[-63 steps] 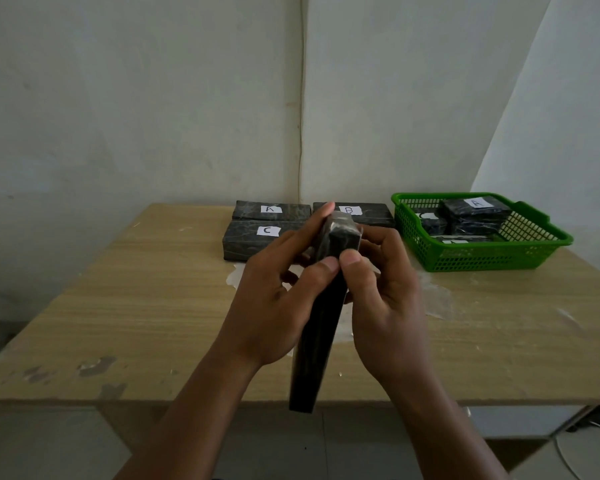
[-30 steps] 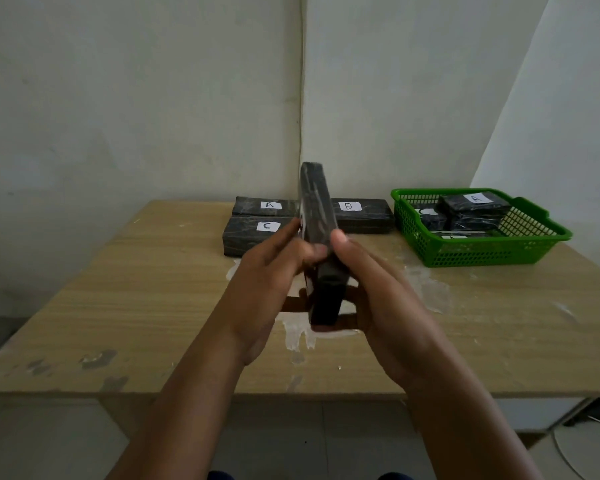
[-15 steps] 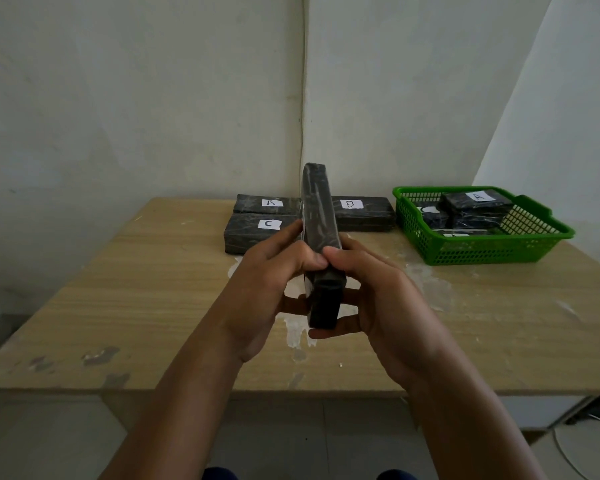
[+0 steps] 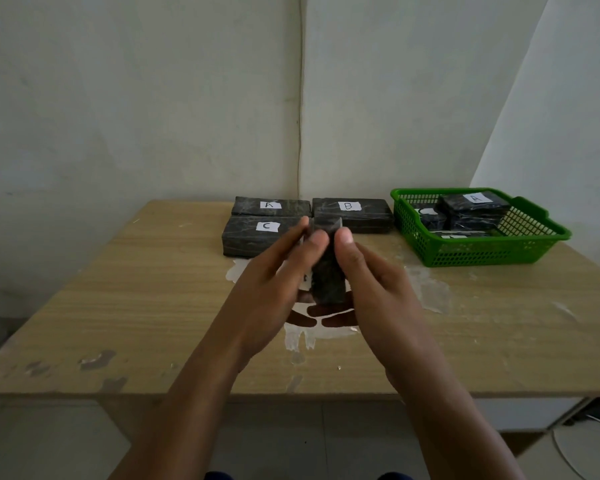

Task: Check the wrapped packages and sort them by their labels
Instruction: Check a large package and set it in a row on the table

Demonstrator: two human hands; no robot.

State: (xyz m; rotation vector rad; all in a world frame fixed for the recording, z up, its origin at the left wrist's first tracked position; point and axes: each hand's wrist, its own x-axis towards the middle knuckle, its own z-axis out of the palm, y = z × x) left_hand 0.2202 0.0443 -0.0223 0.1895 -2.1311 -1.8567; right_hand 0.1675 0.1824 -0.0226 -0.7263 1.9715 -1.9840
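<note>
The light is soft and a bit dim. The white wall [image 4: 551, 133] on the right looks brighter, so light maybe comes from there. Edges bend a little. The hands cast faint shadows on the table [image 4: 136, 289].

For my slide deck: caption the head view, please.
Both hands hold a dark package edge-on before piles A, B, C.

I hold a dark wrapped package [image 4: 327, 268] edge-on above the table; I can't see its label. Packages marked A [image 4: 270, 206], B [image 4: 352, 210] and C [image 4: 257, 235] lie flat beyond it.
</note>
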